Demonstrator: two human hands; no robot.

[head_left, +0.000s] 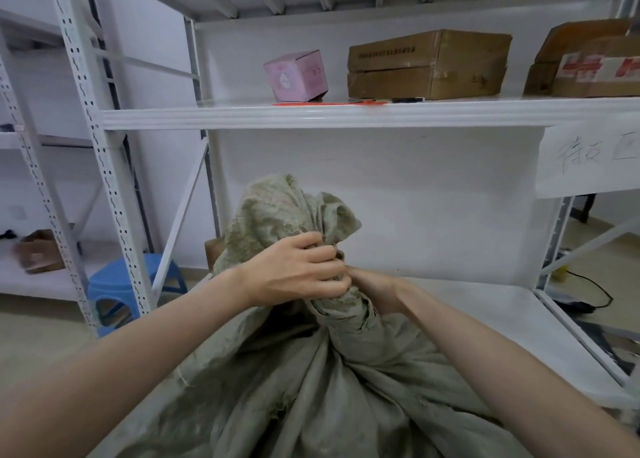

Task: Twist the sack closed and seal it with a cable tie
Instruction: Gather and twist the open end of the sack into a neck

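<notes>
Sack [311, 388] is sitting on the lower shelf [485, 319] of a white metal rack, taking up the front-left part of that shelf and spilling toward the front edge. It's a dull olive-green woven thing, pretty wrinkled, and its top is being gathered into a bunched neck that's sticking up above the hands with the loose mouth flopping open over them.

Left hand [298, 270] is wrapping around that neck from the left, fingers [322, 255] curling tight into the fabric, so it's clearly gripping the sack. Right hand [374, 289] is coming in from the right and sitting just below and behind the left one, touching it. Its fingers are pressing into the neck too and seem to be closing on the cloth, though most of them are hiding behind the fabric and the other hand. No cable tie is showing up anywhere that I can make out.

Upper shelf [346, 115] is carrying a pink box [296, 75] tilting on one corner toward its left end, a flat cardboard box [429, 64] in the middle, and another cardboard box [585, 59] with red tape at the right edge. A paper sign [588, 160] with handwriting is hanging off the front lip on the right. Blue plastic stool [128, 284] is standing on the floor left of the rack.
</notes>
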